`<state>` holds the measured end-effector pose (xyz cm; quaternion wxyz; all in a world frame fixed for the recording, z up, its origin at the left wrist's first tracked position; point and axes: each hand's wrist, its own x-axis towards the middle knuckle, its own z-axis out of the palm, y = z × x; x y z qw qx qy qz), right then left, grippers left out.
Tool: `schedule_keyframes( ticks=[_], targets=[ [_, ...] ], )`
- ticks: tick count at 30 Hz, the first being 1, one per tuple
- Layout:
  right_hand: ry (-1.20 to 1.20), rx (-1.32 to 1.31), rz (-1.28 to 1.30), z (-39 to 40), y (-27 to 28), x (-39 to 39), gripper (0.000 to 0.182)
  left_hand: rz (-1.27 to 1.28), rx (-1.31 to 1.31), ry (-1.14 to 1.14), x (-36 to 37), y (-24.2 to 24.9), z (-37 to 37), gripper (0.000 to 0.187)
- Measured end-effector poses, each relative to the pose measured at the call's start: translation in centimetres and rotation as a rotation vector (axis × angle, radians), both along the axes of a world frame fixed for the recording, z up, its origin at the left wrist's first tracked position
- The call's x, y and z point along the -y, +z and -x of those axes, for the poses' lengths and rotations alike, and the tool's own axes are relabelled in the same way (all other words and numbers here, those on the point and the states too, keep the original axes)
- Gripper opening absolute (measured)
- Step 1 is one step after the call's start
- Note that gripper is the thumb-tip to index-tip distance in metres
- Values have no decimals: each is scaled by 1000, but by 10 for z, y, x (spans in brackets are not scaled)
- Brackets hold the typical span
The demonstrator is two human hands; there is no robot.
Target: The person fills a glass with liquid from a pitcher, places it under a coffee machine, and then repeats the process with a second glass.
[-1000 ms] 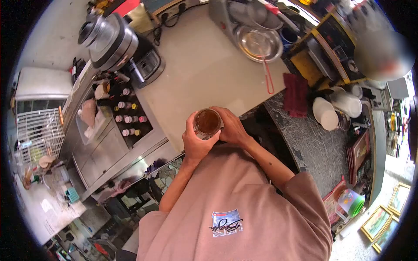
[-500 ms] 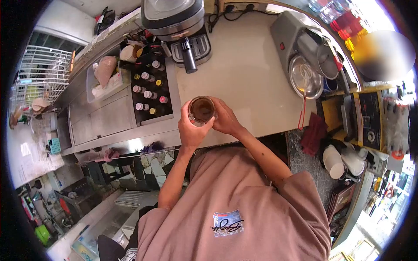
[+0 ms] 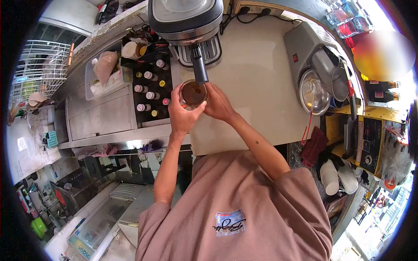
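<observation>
A clear glass of dark brown liquid (image 3: pixel 193 94) is held between both hands over the pale counter (image 3: pixel 257 91). My left hand (image 3: pixel 181 114) wraps its left side and my right hand (image 3: pixel 219 103) cups its right side. The glass sits just below the black handle (image 3: pixel 200 69) of the espresso machine (image 3: pixel 186 21), almost touching it.
A recessed tray of several small syrup bottles (image 3: pixel 150 93) lies left of the glass. A metal machine with a steel bowl (image 3: pixel 314 91) and a red-handled strainer (image 3: pixel 307 128) stands at right. A red cloth (image 3: pixel 314 145) and stacked white cups (image 3: pixel 331 176) lie further right. A wire rack (image 3: pixel 37 69) is far left.
Both hands have carried the glass away from my body, up across the counter, to just under the espresso machine's handle. The view has swung left.
</observation>
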<state>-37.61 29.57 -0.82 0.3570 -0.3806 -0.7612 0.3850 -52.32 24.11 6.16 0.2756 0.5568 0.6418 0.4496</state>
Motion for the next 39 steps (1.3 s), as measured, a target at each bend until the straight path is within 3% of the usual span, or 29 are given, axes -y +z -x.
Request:
schedule_keyframes(
  ticks=[16, 27, 32, 39],
  targets=[
    [-162, 7, -41, 18, -8, -7, 82, 158, -52, -217, -40, 15, 27, 76],
    [-250, 58, -86, 23, -14, -1, 87, 146, 74, -324, -42, 2, 40, 81],
    [-260, -66, -58, 15, -20, 8, 85, 112, 89, -287, -34, -8, 37, 94],
    [-234, 38, 70, -47, -3, 69, 71, 82, -30, -102, 5, -10, 22, 105]
  ],
)
